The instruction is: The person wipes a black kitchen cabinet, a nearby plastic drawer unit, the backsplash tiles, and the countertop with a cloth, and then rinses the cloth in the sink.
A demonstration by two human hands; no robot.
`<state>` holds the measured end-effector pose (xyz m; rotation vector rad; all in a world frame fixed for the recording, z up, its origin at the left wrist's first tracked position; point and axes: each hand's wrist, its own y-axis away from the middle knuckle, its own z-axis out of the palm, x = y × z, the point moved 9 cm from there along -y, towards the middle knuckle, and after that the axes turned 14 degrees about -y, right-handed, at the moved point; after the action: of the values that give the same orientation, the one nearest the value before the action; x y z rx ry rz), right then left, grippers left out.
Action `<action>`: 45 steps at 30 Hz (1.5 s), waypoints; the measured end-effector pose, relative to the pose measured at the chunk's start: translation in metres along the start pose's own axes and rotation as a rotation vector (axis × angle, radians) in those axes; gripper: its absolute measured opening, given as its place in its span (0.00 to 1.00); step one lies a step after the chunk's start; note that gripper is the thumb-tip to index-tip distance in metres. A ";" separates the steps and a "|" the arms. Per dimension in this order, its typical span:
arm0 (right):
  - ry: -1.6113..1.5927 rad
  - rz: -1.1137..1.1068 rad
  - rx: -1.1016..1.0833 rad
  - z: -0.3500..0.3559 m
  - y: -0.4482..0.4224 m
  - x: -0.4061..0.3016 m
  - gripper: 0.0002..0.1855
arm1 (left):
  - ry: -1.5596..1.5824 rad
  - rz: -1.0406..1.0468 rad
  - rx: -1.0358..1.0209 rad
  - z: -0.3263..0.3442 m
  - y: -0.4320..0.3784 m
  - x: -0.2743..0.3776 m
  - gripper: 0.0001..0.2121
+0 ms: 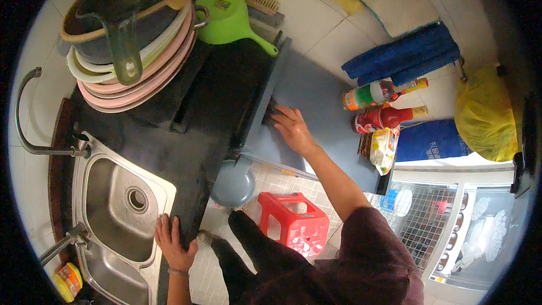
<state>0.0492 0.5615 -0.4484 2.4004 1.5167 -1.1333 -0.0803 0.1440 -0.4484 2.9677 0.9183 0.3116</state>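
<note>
My left hand (173,239) lies flat on the black countertop's front edge, its fingertips on the rim of a stainless steel double sink (123,203). Those fingers are spread and hold nothing. Farther off, my right hand (294,129) reaches over a grey flat top (322,89) beside the black countertop (169,135). Its fingertips touch a dark patch (268,112) near that top's left edge. Whether this is a held object or shadow, I cannot tell.
Stacked pink plates (139,93) and pans (106,34) stand at the back left, near a green pan (228,17). Two sauce bottles (381,120) stand on the grey top's right. Below are a red plastic stool (296,224) and a grey basin (233,184). A faucet (46,150) rises behind the sink.
</note>
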 end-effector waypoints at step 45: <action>1.050 -0.497 -0.072 -0.069 -0.232 0.035 0.22 | 0.015 -0.035 -0.095 0.000 -0.004 -0.005 0.33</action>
<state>-0.0931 0.7352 -0.3505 2.7650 2.4218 0.3317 -0.0859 0.1446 -0.4499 2.8632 0.9289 0.3658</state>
